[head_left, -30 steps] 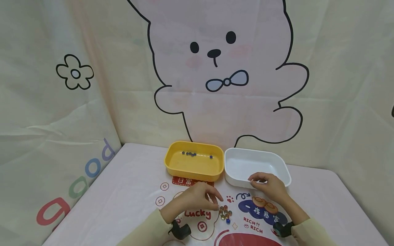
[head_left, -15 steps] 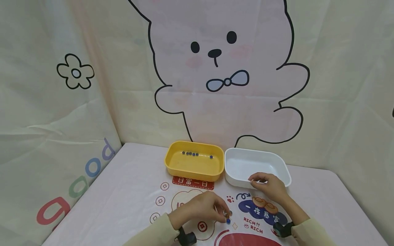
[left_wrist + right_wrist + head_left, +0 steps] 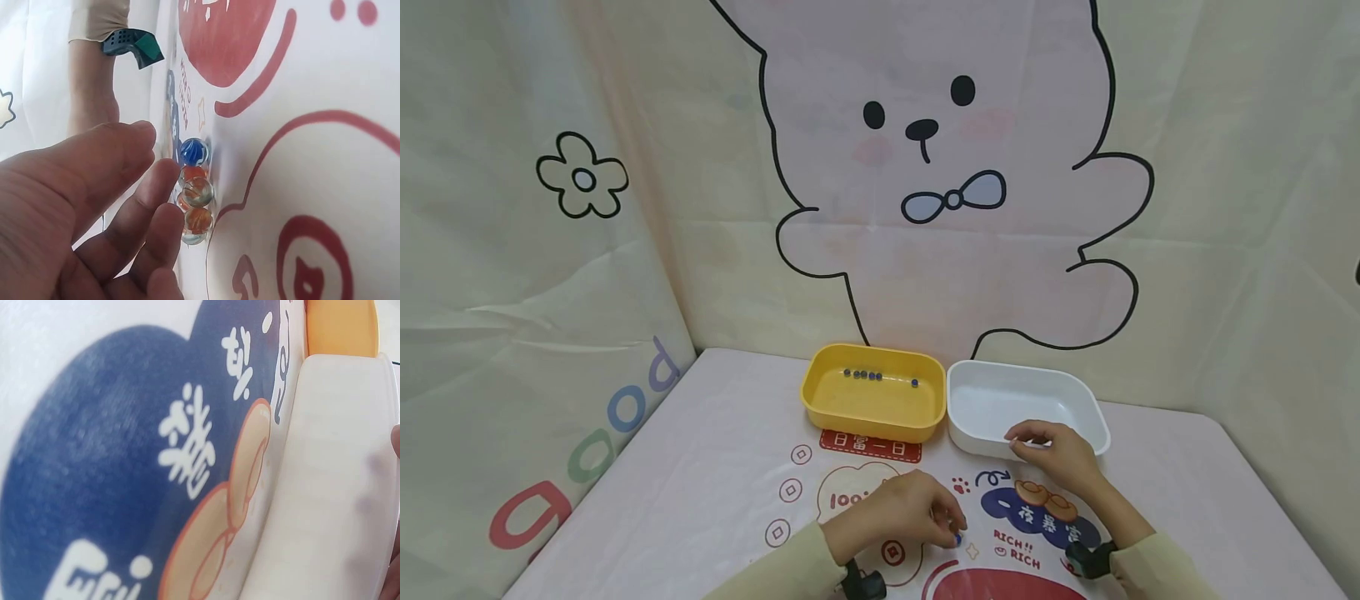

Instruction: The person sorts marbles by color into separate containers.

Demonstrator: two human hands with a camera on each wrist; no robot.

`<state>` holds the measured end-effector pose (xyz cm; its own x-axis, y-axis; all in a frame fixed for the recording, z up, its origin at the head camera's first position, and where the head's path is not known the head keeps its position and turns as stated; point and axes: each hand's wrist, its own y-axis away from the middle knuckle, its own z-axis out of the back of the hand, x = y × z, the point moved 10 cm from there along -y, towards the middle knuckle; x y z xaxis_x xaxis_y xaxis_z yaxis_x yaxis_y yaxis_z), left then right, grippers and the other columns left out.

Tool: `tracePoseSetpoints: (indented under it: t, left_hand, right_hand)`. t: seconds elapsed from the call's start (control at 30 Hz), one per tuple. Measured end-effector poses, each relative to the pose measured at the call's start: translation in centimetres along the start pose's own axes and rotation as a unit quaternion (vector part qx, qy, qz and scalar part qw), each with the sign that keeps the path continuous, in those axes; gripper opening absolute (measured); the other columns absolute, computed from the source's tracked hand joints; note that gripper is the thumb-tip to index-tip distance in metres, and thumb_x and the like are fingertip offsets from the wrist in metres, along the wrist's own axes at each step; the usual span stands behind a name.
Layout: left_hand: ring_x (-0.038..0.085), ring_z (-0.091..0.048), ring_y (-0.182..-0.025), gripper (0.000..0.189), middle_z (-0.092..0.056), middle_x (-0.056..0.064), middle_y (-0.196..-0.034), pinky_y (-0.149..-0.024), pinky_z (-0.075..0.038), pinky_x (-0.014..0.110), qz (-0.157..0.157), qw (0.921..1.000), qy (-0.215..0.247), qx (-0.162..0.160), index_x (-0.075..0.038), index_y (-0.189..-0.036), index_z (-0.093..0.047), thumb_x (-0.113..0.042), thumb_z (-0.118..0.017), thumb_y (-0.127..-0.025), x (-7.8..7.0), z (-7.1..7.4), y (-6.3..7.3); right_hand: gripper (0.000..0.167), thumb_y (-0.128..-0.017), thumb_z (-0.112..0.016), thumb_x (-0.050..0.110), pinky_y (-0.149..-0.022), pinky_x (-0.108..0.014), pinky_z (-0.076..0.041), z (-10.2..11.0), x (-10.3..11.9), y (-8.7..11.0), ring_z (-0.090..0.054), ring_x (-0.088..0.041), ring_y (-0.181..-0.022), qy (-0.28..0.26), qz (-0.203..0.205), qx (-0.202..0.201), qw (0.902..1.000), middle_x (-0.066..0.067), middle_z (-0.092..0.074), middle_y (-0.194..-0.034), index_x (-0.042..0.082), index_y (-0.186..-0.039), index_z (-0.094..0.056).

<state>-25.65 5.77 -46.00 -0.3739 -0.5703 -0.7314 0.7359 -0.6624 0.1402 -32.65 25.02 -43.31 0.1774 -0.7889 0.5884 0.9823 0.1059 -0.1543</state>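
My left hand (image 3: 917, 510) reaches over a small group of glass marbles on the table. In the left wrist view its thumb and fingers are bent and spread beside the marbles, with no marble visibly between them. A blue swirled marble (image 3: 194, 152) lies at one end of the group, against clear marbles with orange swirls (image 3: 199, 220). The head view shows little of the group behind the fingers. My right hand (image 3: 1060, 454) is at the front rim of the white tray (image 3: 992, 392), its fingers loosely bent. The right wrist view shows finger shadows through the tray wall.
A yellow tray (image 3: 872, 410) stands against the white one's left side, with several dark blue marbles (image 3: 871, 376) in it. Both trays are at the back of the printed white tablecloth (image 3: 737, 433). A bear-printed curtain (image 3: 955, 275) hangs behind.
My left hand has moved right and slightly nearer, from beside the marbles to over them, hiding most of them. The blue marbles in the yellow tray shifted a little. My right hand stays in place.
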Motion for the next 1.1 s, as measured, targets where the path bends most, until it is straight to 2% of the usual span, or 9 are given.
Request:
tracePoseSetpoints:
  t: [0.3,0.5,0.7,0.87,1.1]
  left_hand:
    - [-0.003,-0.052,-0.061,0.011,-0.061,-0.024,-0.068,-0.057,-0.04,0.017,-0.003,0.9989,-0.047,-0.005,-0.03,-0.088,-0.075,-0.026,-0.079,-0.079,-0.04,-0.03,-0.37]
    - [0.0,-0.052,-0.061,0.009,-0.061,-0.021,-0.066,-0.058,-0.04,0.018,0.011,0.9993,-0.035,-0.001,-0.03,-0.087,-0.075,-0.026,-0.079,-0.079,0.27,-0.06,-0.3]
    - [0.001,-0.051,-0.061,0.01,-0.06,-0.018,-0.064,-0.058,-0.04,0.019,0.014,0.9994,-0.033,-0.001,-0.031,-0.086,-0.075,-0.025,-0.078,-0.079,0.42,-0.04,-0.41]
    - [0.001,-0.052,-0.061,0.01,-0.06,-0.018,-0.064,-0.059,-0.039,0.019,0.014,0.9994,-0.032,0.006,-0.031,-0.085,-0.075,-0.024,-0.079,-0.079,0.55,-0.28,-0.67]
    - [0.0,-0.051,-0.062,0.011,-0.059,-0.018,-0.063,-0.059,-0.037,0.019,0.017,0.9979,-0.063,0.005,-0.033,-0.083,-0.074,-0.025,-0.08,-0.077,0.46,-0.39,-0.91]
  right_hand:
    - [0.011,-0.085,-0.071,0.031,-0.079,-0.04,-0.052,-0.06,-0.03,0.03,-0.06,-0.018,-0.09,-0.005,0.001,-0.002,1.0,0.001,-0.073,-0.1,0.025,-0.095,-0.073]
    - [0.009,-0.085,-0.071,0.029,-0.078,-0.039,-0.051,-0.14,-0.16,-0.04,-0.059,-0.018,-0.088,-0.001,0.005,-0.005,1.0,0.002,-0.073,-0.098,0.027,-0.094,-0.073]
    - [0.011,-0.085,-0.071,0.031,-0.078,-0.042,-0.053,-0.13,-0.22,0.03,-0.059,-0.017,-0.089,-0.003,0.009,-0.006,0.9999,0.001,-0.072,-0.101,0.026,-0.095,-0.073]
    - [0.011,-0.085,-0.071,0.03,-0.078,-0.04,-0.052,-0.11,-0.27,0.04,-0.059,-0.018,-0.088,-0.007,0.005,-0.006,0.9999,0.001,-0.072,-0.101,0.026,-0.095,-0.073]
    - [0.013,-0.085,-0.071,0.032,-0.078,-0.041,-0.054,-0.09,-0.18,0.18,-0.059,-0.017,-0.09,-0.01,0.005,-0.005,0.9999,0.0,-0.072,-0.102,0.025,-0.096,-0.073]
